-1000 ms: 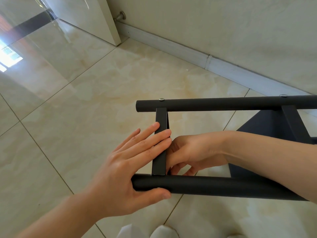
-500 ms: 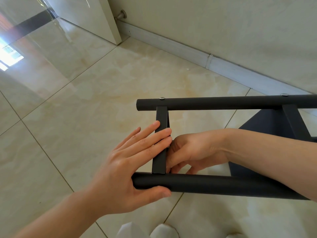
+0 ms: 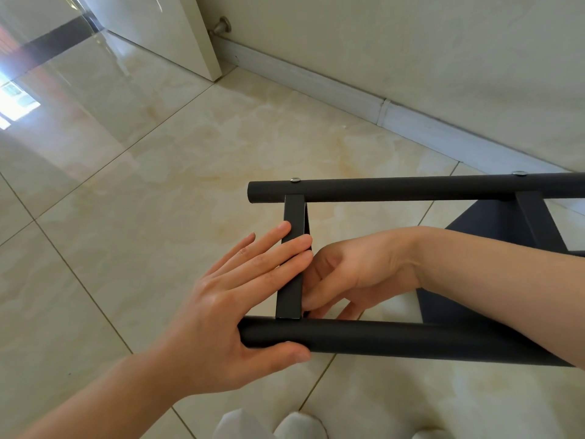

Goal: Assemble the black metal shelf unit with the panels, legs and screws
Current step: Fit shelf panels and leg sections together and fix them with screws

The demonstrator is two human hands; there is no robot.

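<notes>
The black shelf unit lies on its side on the tiled floor. Its far round leg (image 3: pixel 411 188) and near round leg (image 3: pixel 395 340) run left to right. A flat black crossbar (image 3: pixel 294 213) joins them near their left ends. A silver screw head (image 3: pixel 295 179) shows on the far leg above the crossbar, and a second screw head (image 3: pixel 519 173) sits further right. My left hand (image 3: pixel 228 312) presses straight fingers on the crossbar, thumb against the near leg. My right hand (image 3: pixel 357 267) is curled just behind the crossbar, its fingertips hidden by it.
A dark shelf panel (image 3: pixel 487 223) hangs between the legs at the right. A white door (image 3: pixel 164 23) with a metal door stop (image 3: pixel 221 26) stands at the far left, and a skirting board (image 3: pixel 348 93) runs along the wall. My white-socked feet (image 3: pixel 269 426) are at the bottom edge.
Both hands stay where they were on the crossbar. The frame sits a touch higher in view; nothing was taken or let go.
</notes>
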